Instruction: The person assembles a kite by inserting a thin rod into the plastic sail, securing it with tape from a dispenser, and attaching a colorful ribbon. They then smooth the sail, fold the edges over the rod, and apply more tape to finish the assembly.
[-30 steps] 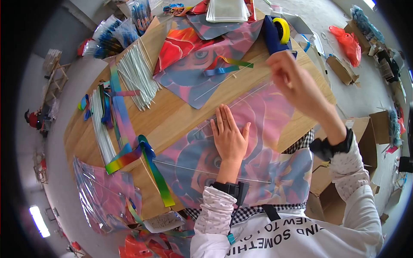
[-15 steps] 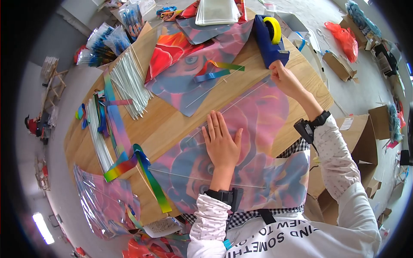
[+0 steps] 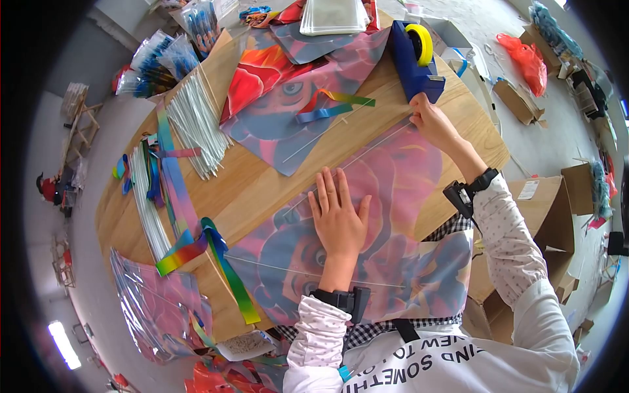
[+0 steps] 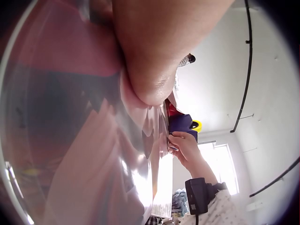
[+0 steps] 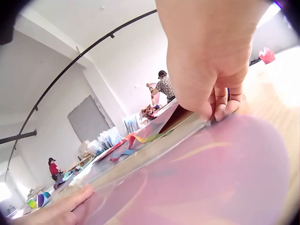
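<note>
A pink and blue printed sheet (image 3: 400, 170) lies along the table's near side, with a thin white rod (image 3: 377, 147) along its upper edge. My left hand (image 3: 341, 226) rests flat on the sheet, fingers spread, fingertips by the rod. At the sheet's far right corner, my right hand (image 3: 439, 124) has its fingers curled and pinches the corner by the rod's end. The right wrist view shows those bent fingers (image 5: 225, 105) low at the sheet's edge; the thumb is mostly hidden. Just beyond stands a blue tape dispenser (image 3: 409, 65) with a yellow roll (image 3: 424, 46).
Another printed sheet (image 3: 262, 131) with a rainbow ribbon (image 3: 321, 114) lies farther back. White rods (image 3: 196, 124) and ribbons (image 3: 173, 183) lie on the left. Clear bags (image 3: 157, 62) stand at the back left, and an open cardboard box (image 3: 540, 209) is at the right.
My right hand has come down from above the table to the sheet's far corner, beside the dispenser. My left hand stays on the sheet.
</note>
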`<move>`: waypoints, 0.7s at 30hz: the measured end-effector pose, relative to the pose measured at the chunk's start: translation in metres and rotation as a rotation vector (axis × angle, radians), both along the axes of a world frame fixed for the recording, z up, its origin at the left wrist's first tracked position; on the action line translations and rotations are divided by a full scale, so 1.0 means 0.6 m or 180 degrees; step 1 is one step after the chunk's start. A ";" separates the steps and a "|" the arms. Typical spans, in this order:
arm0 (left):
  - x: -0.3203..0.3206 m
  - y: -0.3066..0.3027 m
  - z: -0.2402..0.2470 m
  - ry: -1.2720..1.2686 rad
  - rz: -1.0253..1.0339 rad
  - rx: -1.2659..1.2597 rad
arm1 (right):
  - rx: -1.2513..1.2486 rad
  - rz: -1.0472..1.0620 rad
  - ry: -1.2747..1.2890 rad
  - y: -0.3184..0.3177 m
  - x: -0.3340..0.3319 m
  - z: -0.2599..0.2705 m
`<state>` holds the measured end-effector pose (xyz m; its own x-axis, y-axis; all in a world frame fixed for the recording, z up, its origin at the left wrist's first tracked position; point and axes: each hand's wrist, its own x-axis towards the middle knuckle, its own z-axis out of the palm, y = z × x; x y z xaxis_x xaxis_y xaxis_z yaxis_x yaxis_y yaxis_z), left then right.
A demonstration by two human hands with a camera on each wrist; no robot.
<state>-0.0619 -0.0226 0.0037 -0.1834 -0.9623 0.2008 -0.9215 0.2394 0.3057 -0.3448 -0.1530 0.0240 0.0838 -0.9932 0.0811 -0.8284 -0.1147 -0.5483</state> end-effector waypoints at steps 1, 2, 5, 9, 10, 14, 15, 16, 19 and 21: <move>0.000 0.000 0.000 0.0010 -0.0001 0.0001 | -0.0003 -0.0012 0.0015 0.000 0.001 0.000; 0.000 0.000 0.000 0.0021 -0.0001 0.0003 | -0.0005 -0.0024 0.0030 0.000 0.002 -0.001; 0.000 0.000 0.002 0.0042 0.0005 0.0013 | -0.0087 0.0036 0.0051 0.000 0.002 -0.004; 0.001 0.000 0.000 0.0040 0.0004 -0.0002 | -0.0191 -0.0045 0.0177 0.005 0.008 -0.006; 0.000 0.000 0.001 0.0038 0.0003 -0.0003 | -0.0228 -0.0051 0.0203 0.005 0.008 -0.009; 0.001 0.000 0.001 0.0034 -0.0002 -0.0017 | -0.0240 -0.0101 0.0220 0.005 0.010 -0.011; 0.001 0.000 0.000 0.0035 -0.0004 -0.0024 | -0.0228 -0.0103 0.0218 0.005 0.012 -0.010; 0.000 -0.001 0.000 0.0037 -0.0004 -0.0035 | -0.0217 -0.0105 0.0217 0.005 0.011 -0.010; 0.000 -0.001 0.000 0.0014 0.0003 -0.0075 | -0.0238 -0.0118 0.0197 0.003 0.011 -0.013; 0.000 -0.001 0.000 -0.0035 0.0013 -0.0108 | -0.0217 -0.0148 0.0181 0.002 0.012 -0.015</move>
